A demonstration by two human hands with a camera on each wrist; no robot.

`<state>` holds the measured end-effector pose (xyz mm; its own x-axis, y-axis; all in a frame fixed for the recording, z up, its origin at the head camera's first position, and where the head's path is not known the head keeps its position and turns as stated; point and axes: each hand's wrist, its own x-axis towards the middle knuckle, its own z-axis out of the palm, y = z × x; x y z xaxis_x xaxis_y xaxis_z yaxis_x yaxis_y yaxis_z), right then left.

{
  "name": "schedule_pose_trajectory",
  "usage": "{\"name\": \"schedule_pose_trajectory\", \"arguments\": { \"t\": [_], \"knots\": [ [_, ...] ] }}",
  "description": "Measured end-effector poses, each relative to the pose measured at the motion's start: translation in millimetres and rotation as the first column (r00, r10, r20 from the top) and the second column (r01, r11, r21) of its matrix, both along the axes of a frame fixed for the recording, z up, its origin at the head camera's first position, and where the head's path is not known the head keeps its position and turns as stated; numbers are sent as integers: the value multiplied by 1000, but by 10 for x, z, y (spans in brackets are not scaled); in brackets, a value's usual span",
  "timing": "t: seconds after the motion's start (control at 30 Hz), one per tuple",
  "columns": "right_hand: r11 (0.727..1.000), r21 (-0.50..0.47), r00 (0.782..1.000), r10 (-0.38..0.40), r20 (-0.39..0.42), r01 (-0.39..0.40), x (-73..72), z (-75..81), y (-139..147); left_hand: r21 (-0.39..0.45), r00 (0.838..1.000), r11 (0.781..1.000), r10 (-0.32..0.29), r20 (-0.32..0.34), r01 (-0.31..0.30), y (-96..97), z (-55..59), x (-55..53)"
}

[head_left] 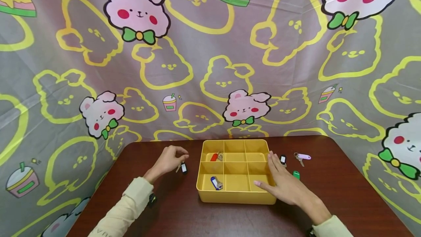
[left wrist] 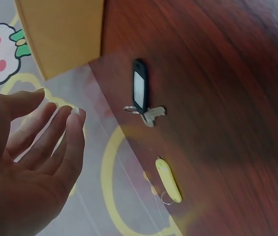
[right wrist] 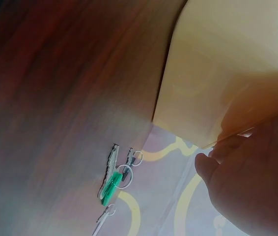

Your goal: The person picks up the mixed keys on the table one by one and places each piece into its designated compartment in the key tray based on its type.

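My left hand (head_left: 170, 159) hovers left of the yellow divided box (head_left: 236, 197), fingers loosely bent and nothing between them. Under its fingertips in the head view lies a black key tag (head_left: 184, 168) with keys. The left wrist view shows that black key tag (left wrist: 139, 88) apart from the hand (left wrist: 36, 147), with a yellow key tag (left wrist: 169, 180) beyond it. My right hand (head_left: 286, 183) rests on the box's right rim, fingers straight, thumb over the front right compartment. Inside the box, a red key tag (head_left: 214, 157) lies back left and a blue key tag (head_left: 215, 183) front left.
Right of the box lie a second black key tag (head_left: 283, 159), a lilac key tag (head_left: 304, 156) and a green key tag (head_left: 296, 175). All stand on a dark wooden table (head_left: 230, 220). A patterned cloth (head_left: 194, 94) hangs behind and along the sides.
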<state>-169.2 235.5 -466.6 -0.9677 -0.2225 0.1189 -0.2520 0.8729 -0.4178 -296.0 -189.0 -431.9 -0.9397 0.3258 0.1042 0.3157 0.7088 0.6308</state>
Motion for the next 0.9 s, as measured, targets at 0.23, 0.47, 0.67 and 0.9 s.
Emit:
{"name": "schedule_pose_trajectory", "arguments": {
  "t": [0.23,0.47,0.67,0.9],
  "knots": [
    [1000,-2,1000,2,-2,-2,-2,-1,4,-73,998,997,0,-63,-4,-7,-70,-39],
    [1000,-10,1000,2,12,-2,-3,4,0,-169,997,986,-2,-73,-10,-11,-157,-61],
    [1000,-9,1000,-1,15,1,-3,9,-1,-245,994,969,6,-113,-34,1,-197,-61],
    [1000,-6,1000,-2,13,2,-2,-1,0,-357,985,934,-63,-162,1,-11,-250,-67]
  ]
}}
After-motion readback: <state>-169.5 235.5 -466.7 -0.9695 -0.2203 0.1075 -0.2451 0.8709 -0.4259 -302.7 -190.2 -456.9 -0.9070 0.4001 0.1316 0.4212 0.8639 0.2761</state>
